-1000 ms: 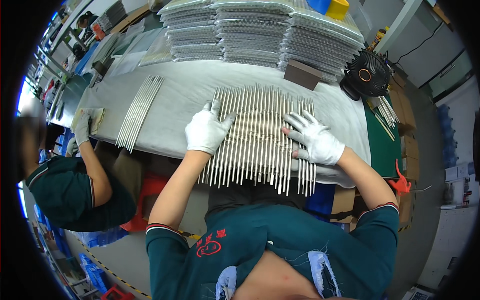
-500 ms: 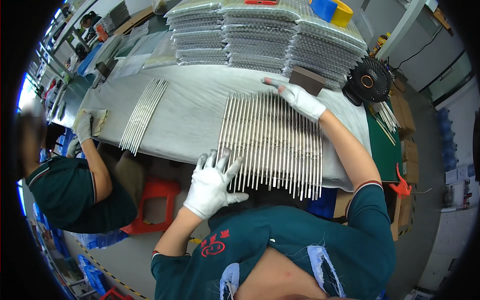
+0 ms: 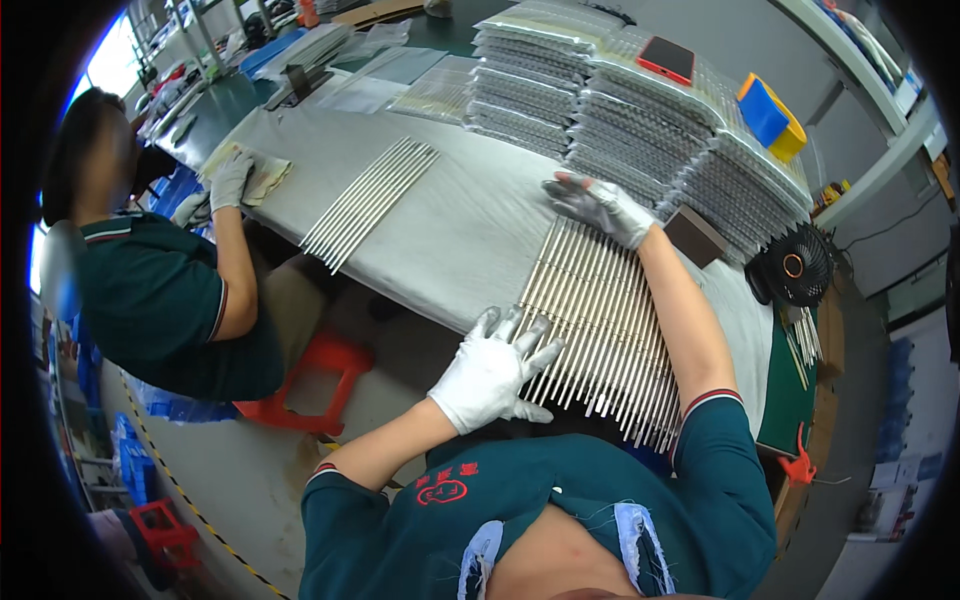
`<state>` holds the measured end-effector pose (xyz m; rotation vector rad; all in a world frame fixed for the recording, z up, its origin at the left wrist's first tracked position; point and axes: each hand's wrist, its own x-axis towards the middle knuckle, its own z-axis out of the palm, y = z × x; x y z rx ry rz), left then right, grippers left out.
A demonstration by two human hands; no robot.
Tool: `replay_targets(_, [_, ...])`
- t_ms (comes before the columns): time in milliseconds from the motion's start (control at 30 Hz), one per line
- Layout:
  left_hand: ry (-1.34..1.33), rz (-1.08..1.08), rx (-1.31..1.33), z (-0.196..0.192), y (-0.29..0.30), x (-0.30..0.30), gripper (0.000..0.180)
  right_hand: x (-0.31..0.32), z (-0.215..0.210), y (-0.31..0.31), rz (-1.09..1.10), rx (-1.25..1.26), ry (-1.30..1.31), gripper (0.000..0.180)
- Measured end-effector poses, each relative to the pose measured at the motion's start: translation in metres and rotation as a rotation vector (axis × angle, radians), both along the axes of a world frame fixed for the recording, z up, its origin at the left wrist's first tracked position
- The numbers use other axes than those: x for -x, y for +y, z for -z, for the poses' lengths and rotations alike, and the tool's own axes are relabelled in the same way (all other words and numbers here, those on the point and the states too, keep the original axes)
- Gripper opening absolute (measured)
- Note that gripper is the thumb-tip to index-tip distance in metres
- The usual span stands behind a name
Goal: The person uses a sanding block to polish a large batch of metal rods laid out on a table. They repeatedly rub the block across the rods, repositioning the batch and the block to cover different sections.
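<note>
Rods (image 3: 600, 315) lie side by side on the cloth-covered table (image 3: 470, 235), near ends overhanging its edge. Left hand (image 3: 488, 372), gloved, spread and unclenched, is at their near left ends. Right hand (image 3: 603, 208), gloved, fingers extended and grasping nothing, is at the far ends; whether it touches them cannot be told. A smaller row (image 3: 370, 205) lies apart, left.

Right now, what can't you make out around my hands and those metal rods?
In the head view:
Metal rods: some far ends, hidden by the right hand and forearm.
Left hand: its palm, hidden by the back of the hand.
Clutter at upper left: too small to identify.
Pale beam at upper right: one end, cut off by the top edge.
</note>
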<state>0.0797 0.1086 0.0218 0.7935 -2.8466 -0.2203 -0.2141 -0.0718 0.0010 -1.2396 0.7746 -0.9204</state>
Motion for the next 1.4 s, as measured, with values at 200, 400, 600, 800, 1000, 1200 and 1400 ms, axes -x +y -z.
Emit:
replay_targets(200, [0.101, 0.224, -0.075, 0.007, 0.017, 0.043, 0.088, 0.042, 0.001, 0.020, 0.102, -0.142, 0.034, 0.075])
replay_targets(400, [0.134, 0.236, -0.099, 0.013, 0.017, 0.054, 0.090, 0.052, 0.009, 0.036, 0.096, -0.043, 0.002, 0.077])
replay_targets(600, [0.151, 0.363, -0.080, 0.012, 0.035, 0.080, 0.090, 0.062, -0.003, 0.053, 0.327, -0.073, 0.228, 0.072])
replay_targets(800, [0.162, 0.382, -0.068, 0.028, 0.039, 0.098, 0.090, 0.073, 0.002, 0.069, 0.238, -0.046, 0.072, 0.077])
replay_targets(1000, [0.193, 0.545, -0.018, 0.022, 0.057, 0.122, 0.091, 0.091, 0.006, 0.073, 0.355, -0.097, 0.169, 0.076])
replay_targets(1200, [0.274, 0.509, 0.049, 0.050, 0.063, 0.143, 0.080, 0.100, 0.006, 0.090, 0.313, -0.078, 0.069, 0.074])
replay_targets(1400, [0.239, 0.707, 0.002, 0.034, 0.078, 0.166, 0.084, 0.122, 0.014, 0.096, 0.440, -0.046, 0.231, 0.060])
